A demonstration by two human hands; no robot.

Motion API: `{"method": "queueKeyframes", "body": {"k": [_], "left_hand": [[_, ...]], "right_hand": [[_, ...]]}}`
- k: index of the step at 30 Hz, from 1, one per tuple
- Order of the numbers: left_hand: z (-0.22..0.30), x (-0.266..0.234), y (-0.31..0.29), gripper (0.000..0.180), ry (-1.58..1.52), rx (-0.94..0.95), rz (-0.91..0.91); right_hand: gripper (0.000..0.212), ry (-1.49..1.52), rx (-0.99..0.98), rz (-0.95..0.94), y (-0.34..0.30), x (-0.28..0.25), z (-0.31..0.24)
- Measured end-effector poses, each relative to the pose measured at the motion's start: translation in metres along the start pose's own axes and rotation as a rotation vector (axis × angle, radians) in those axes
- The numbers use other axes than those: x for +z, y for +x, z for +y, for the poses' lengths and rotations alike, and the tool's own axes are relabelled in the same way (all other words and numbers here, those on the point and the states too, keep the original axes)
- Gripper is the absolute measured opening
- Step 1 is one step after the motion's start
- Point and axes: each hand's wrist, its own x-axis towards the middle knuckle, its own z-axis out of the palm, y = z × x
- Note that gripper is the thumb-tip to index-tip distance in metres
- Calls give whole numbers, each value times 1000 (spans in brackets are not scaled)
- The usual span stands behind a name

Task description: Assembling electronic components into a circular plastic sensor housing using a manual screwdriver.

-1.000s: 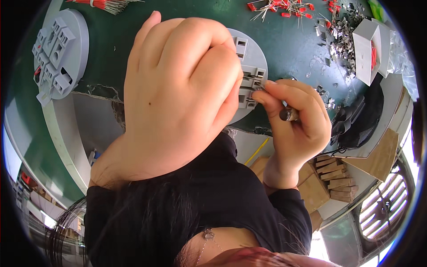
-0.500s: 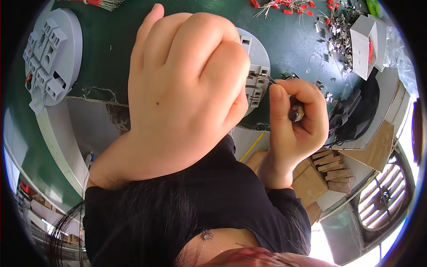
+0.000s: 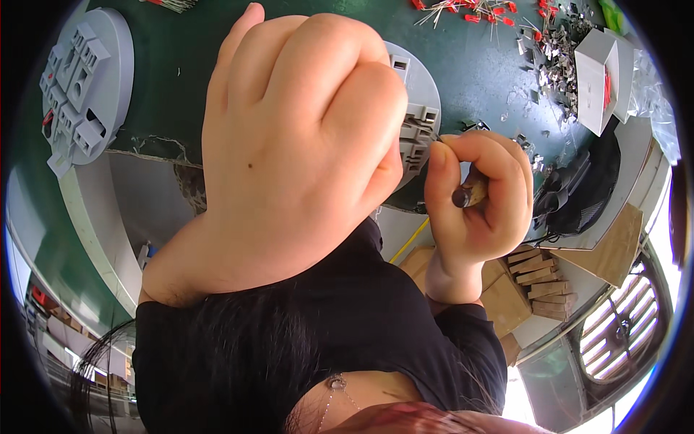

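Observation:
My left hand (image 3: 303,145) fills the middle of the view, its fingers bent and one fingertip sticking out at the far left. The other fingertips are hidden, and so is whatever they grip. Behind it, partly covered, is a round grey plastic base (image 3: 426,79) with raised slotted blocks. My right hand (image 3: 481,195) is closed at the base's right edge. Thumb and forefinger pinch a tiny thin piece, too small to name, against the blocks. A brown rounded handle (image 3: 471,192) sits within its curled fingers; the rest of that tool is hidden.
A second grey base (image 3: 112,72) lies at the left edge of the green table (image 3: 163,65). Red-tipped wire parts (image 3: 477,11) and a heap of small metal clips (image 3: 564,61) lie far right, beside an opened white box (image 3: 596,83). A black mesh bag (image 3: 589,192) lies nearer.
My right hand has shifted slightly left, with the brown handle turned and moved left inside its fingers. The left hand has barely moved.

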Motion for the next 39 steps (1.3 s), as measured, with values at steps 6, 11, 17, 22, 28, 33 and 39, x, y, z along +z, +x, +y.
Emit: {"method": "queueKeyframes", "body": {"k": [6, 11, 17, 22, 28, 33, 39], "left_hand": [[0, 0, 0, 26, -4, -2, 4], [-1, 1, 1, 26, -16, 8, 3], [-3, -1, -2, 26, -39, 20, 11], [-5, -2, -5, 25, -51, 25, 21], [-5, -3, -6, 25, -60, 34, 27], [-4, -3, -4, 25, -60, 34, 32], [-1, 1, 2, 25, -58, 42, 42]], "right_hand": [[27, 73, 39, -5, -3, -1, 0], [27, 109, 66, 50, -6, 1, 3], [26, 92, 132, 52, -9, 2, -4], [25, 123, 195, 85, -11, 3, -6], [24, 64, 109, 54, -11, 6, -6], [22, -52, -58, 46, -1, 6, 2], [26, -205, -371, -260, 40, -28, 6]]}}
